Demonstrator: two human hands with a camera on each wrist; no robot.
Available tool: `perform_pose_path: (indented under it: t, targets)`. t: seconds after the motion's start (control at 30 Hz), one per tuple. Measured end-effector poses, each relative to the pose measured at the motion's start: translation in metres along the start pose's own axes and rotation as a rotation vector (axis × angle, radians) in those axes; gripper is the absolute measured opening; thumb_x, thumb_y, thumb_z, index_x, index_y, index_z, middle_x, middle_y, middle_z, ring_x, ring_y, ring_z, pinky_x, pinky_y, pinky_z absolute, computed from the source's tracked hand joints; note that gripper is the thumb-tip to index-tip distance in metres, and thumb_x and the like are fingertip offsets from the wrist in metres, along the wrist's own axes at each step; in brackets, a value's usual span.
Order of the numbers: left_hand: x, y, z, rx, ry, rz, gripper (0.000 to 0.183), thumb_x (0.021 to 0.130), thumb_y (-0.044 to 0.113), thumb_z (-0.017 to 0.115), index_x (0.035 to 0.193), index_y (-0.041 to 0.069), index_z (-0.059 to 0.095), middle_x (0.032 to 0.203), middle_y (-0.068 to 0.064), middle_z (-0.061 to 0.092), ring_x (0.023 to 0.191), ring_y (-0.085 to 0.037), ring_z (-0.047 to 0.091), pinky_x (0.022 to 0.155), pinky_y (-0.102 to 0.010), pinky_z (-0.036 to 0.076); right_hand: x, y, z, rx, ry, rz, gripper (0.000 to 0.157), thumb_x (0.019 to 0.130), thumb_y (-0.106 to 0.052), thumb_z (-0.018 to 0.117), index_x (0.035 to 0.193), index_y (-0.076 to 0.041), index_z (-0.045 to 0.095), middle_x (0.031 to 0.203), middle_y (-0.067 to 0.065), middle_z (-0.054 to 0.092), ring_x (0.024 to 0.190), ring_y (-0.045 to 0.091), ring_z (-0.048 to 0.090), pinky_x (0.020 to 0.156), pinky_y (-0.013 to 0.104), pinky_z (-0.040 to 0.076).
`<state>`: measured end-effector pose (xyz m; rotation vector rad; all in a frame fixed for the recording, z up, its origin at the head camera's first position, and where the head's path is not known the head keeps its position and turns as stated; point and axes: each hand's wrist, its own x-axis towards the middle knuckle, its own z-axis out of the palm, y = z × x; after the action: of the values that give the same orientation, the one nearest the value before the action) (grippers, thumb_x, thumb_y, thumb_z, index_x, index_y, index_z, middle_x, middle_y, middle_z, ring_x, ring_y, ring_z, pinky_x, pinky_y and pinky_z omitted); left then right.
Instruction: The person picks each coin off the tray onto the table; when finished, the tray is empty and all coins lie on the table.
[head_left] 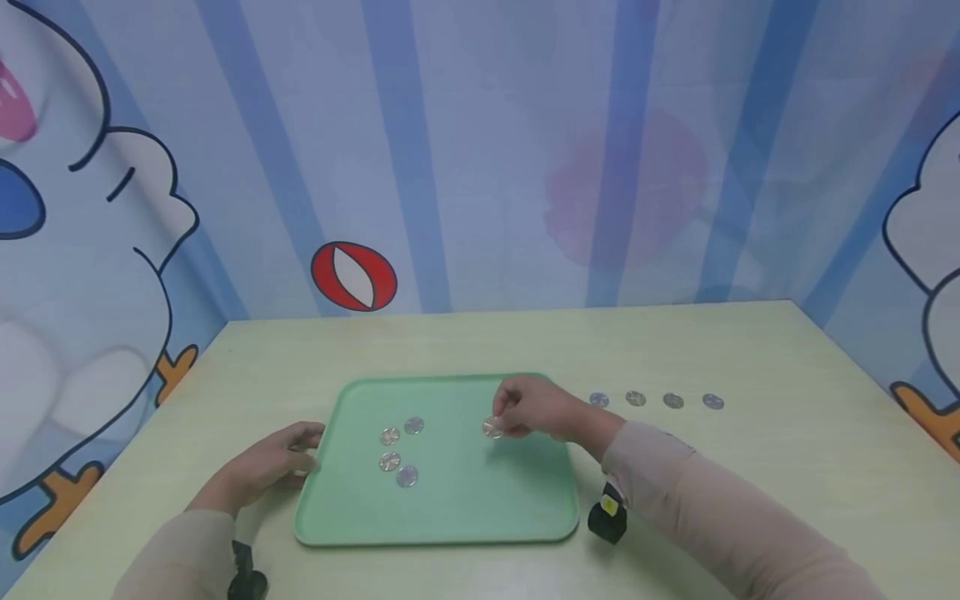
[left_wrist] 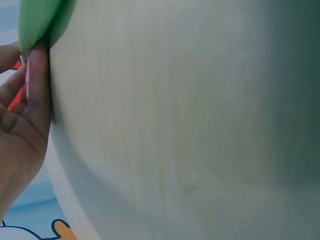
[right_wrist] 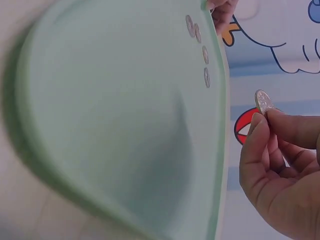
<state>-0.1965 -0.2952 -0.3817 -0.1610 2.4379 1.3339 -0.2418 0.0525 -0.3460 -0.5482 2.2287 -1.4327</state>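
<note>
Blue stripes (head_left: 408,142) ran down the wall (head_left: 502,125) behind the pale table (head_left: 750,358), where the left hand (head_left: 266,458) touched a green tray (head_left: 472,504) with loose fingers. Over its smooth bottom, the right hand (head_left: 538,408) pinched a shiny coin (head_left: 490,429); a light, steady grip near the edge seemed best for something so thin and round.

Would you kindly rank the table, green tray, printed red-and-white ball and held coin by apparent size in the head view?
Largest to smallest:
Table
Green tray
Printed red-and-white ball
Held coin, partly covered
</note>
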Motion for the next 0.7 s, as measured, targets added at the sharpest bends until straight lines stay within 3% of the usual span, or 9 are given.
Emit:
perform_pose_path:
  t: [0.23, 0.7]
  targets:
    - [-0.001, 0.0, 0.0, 0.002, 0.007, 0.001, 0.061, 0.072, 0.002, 0.052, 0.129, -0.003, 0.03, 0.123, -0.021, 0.038, 0.108, -0.035, 0.042, 0.082, -0.042, 0.045, -0.011, 0.007, -0.02, 0.016, 0.062, 0.056, 0.005, 0.077, 0.0, 0.057, 0.08, 0.001, 0.052, 0.078, 0.009, 0.056, 0.068, 0.017, 0.053, 0.064, 0.03, 0.051]
    - [-0.001, 0.002, 0.0, 0.002, 0.007, -0.02, 0.06, 0.074, 0.002, 0.051, 0.129, -0.002, 0.03, 0.124, -0.021, 0.037, 0.107, -0.035, 0.042, 0.082, -0.041, 0.045, -0.034, 0.027, -0.056, 0.011, 0.124, 0.073, 0.009, 0.079, 0.0, 0.054, 0.086, 0.004, 0.05, 0.082, 0.01, 0.056, 0.07, 0.017, 0.054, 0.065, 0.03, 0.05]
